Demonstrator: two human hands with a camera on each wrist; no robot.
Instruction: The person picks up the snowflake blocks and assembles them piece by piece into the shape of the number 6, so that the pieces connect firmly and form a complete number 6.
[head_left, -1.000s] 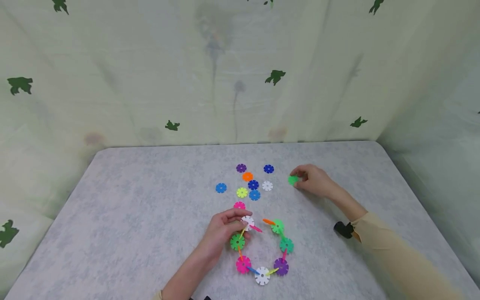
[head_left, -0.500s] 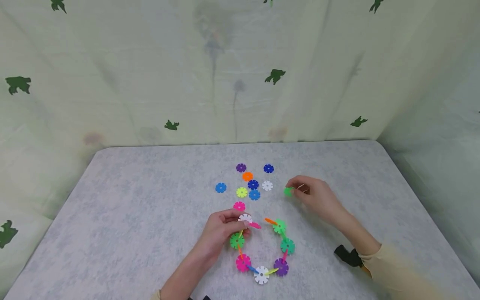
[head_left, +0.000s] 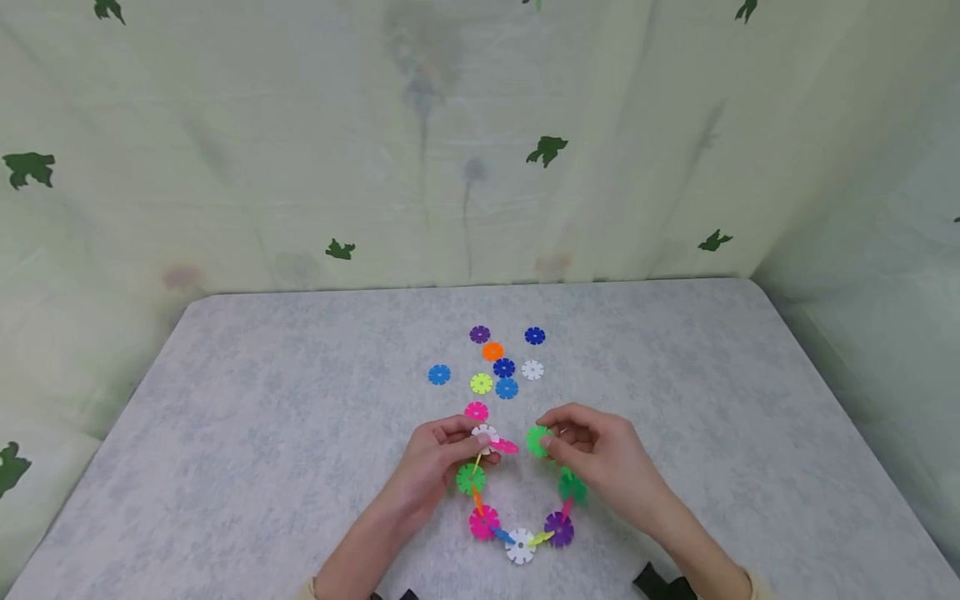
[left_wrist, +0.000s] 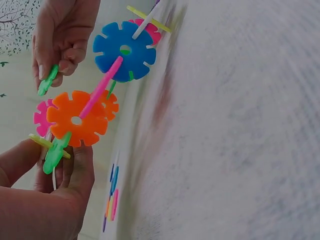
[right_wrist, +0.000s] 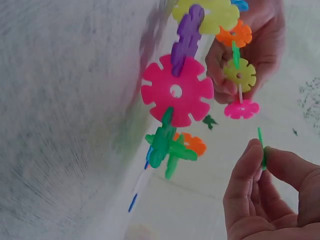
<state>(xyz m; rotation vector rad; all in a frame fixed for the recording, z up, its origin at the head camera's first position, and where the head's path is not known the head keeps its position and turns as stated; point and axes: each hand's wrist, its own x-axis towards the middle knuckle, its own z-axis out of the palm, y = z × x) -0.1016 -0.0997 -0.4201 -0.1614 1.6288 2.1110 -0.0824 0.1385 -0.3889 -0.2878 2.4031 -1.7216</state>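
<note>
A curved chain of slotted, flower-like plastic discs (head_left: 520, 547) in several colours stands up from the table, linked slot to slot. My left hand (head_left: 427, 471) grips the chain near its left end, at a white disc (head_left: 482, 432) with a pink disc (head_left: 507, 447) joined to it. Between thumb and fingers, my right hand (head_left: 607, 458) pinches a loose light green disc (head_left: 536, 441), seen edge-on in the right wrist view. That disc is close to the pink one, with a gap between them. The right hand hides part of the chain's other end in the head view.
Loose discs lie flat beyond the hands, among them a pink disc (head_left: 476, 411), a yellow disc (head_left: 482, 383), an orange disc (head_left: 492, 352) and a white disc (head_left: 532, 370). A patterned curtain (head_left: 465, 167) hangs behind the grey table (head_left: 262, 442).
My right hand has brought the light green disc from the far right toward me and leftward, near the chain's pink disc. The left hand has kept its grip almost in place.
</note>
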